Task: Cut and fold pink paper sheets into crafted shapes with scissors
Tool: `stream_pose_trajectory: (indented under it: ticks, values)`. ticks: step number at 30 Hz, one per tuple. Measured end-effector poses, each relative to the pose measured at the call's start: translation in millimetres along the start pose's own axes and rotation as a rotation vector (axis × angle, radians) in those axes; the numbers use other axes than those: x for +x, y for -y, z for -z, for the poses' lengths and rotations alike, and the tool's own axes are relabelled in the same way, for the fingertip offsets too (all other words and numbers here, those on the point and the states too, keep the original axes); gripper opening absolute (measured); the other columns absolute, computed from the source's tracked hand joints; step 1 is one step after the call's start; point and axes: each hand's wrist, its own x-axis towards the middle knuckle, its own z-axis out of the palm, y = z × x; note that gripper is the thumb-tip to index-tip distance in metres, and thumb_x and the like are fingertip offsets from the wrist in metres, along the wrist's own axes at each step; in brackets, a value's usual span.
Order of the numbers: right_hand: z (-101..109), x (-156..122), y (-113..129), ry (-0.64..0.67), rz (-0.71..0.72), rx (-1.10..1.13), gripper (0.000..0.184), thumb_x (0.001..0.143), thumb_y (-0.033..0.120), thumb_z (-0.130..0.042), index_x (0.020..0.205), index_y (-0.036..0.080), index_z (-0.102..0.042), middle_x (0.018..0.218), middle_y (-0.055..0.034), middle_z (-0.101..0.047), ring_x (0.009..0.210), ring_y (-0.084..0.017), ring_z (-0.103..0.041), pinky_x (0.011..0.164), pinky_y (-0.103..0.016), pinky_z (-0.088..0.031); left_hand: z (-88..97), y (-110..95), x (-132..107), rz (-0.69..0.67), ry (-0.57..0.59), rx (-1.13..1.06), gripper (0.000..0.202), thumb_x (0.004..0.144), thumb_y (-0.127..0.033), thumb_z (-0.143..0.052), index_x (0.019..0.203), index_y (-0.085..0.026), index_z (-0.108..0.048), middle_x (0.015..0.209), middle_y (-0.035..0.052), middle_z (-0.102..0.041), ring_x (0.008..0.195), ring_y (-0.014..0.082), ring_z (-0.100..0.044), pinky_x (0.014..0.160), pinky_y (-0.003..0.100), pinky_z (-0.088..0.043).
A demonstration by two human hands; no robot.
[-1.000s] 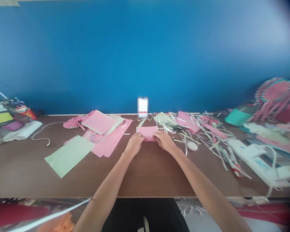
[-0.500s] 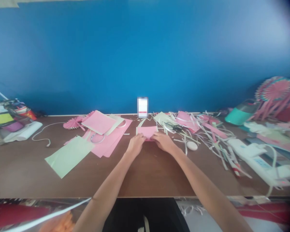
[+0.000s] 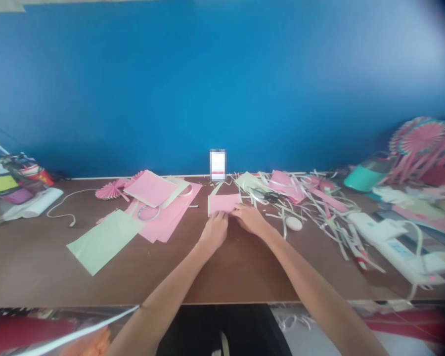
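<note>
A small pink sheet of paper (image 3: 224, 202) lies on the brown table in front of me, with a pale edge showing along its left side. My left hand (image 3: 215, 229) is at its near edge, fingers closed together and pressing on the paper. At the near right corner, my right hand (image 3: 249, 218) pinches the same sheet between thumb and fingers. The fingertips of both hands are partly hidden, and the paper's near edge is covered by them.
To the left lie a pale green sheet (image 3: 104, 242), pink sheets (image 3: 181, 207) and a pink paper rosette (image 3: 111, 190). Paper strips and a white oval object (image 3: 294, 223) are on the right, beside a white power strip (image 3: 396, 247). A blurred-out phone-like screen (image 3: 218, 165) stands at the back.
My left hand has shifted slightly right and nearer me, from the paper's left side to its near-edge middle. More of the pink sheet shows now. The right hand has barely moved.
</note>
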Motion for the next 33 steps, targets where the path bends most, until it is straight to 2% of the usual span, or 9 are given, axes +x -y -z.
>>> stream_pose_trajectory:
  ticks: [5, 9, 16, 22, 25, 33]
  values:
    - [0.3, -0.4, 1.0, 0.003, -0.023, -0.005, 0.028, 0.088, 0.016, -0.047, 0.098, 0.028, -0.070, 0.091, -0.0046, -0.061, 0.089, -0.017, -0.055, 0.072, -0.024, -0.041, -4.6, -15.7, -5.8, 0.018, -0.078, 0.060, 0.050, 0.090, -0.031, -0.042, 0.128, 0.002, -0.044, 0.130, 0.0278, -0.045, 0.125, 0.0358, -0.039, 0.103, 0.049, -0.033]
    - [-3.1, 1.6, 2.6, -0.006, -0.074, -0.011, 0.027, 0.085, 0.018, -0.050, 0.098, 0.030, -0.071, 0.091, -0.0036, -0.062, 0.088, -0.017, -0.056, 0.069, -0.025, -0.040, -4.4, -24.2, -8.8, 0.101, -0.085, 0.079, 0.053, 0.089, -0.033, -0.043, 0.128, 0.002, -0.043, 0.133, 0.0311, -0.043, 0.128, 0.0380, -0.035, 0.103, 0.052, -0.031]
    - [1.3, 2.3, 8.9, 0.013, -0.105, -0.033, 0.026, 0.084, 0.019, -0.051, 0.098, 0.029, -0.071, 0.092, -0.0038, -0.062, 0.089, -0.018, -0.056, 0.069, -0.025, -0.040, -7.3, -31.9, -13.3, 0.224, -0.088, 0.159, 0.054, 0.091, -0.038, -0.039, 0.132, -0.004, -0.044, 0.137, 0.0294, -0.042, 0.129, 0.0414, -0.035, 0.102, 0.057, -0.028]
    - [9.9, 2.3, 21.6, 0.136, -0.063, -0.120, 0.025, 0.088, 0.019, -0.045, 0.098, 0.021, -0.068, 0.100, -0.0076, -0.059, 0.095, -0.019, -0.053, 0.075, -0.026, -0.042, -2.1, -36.5, -17.2, 0.303, -0.021, 0.197, 0.058, 0.092, -0.040, -0.034, 0.138, -0.005, -0.040, 0.141, 0.0288, -0.037, 0.130, 0.0452, -0.032, 0.100, 0.064, -0.026]
    - [11.7, 3.0, 27.1, 0.167, -0.079, -0.151, 0.025, 0.088, 0.018, -0.043, 0.097, 0.019, -0.066, 0.101, -0.0089, -0.058, 0.094, -0.020, -0.053, 0.073, -0.027, -0.043, 1.1, -37.8, -17.7, 0.313, 0.012, 0.200, 0.058, 0.092, -0.040, -0.033, 0.140, -0.007, -0.038, 0.143, 0.0270, -0.036, 0.132, 0.0453, -0.029, 0.099, 0.065, -0.026]
    - [9.8, 4.5, 34.4, 0.187, -0.179, -0.138, 0.029, 0.089, 0.018, -0.039, 0.099, 0.019, -0.067, 0.106, -0.0103, -0.058, 0.100, -0.021, -0.051, 0.076, -0.027, -0.045, 4.6, -36.2, -18.1, 0.328, 0.069, 0.210, 0.064, 0.091, -0.044, -0.034, 0.142, -0.004, -0.034, 0.147, 0.0266, -0.029, 0.132, 0.0476, -0.026, 0.100, 0.065, -0.025]
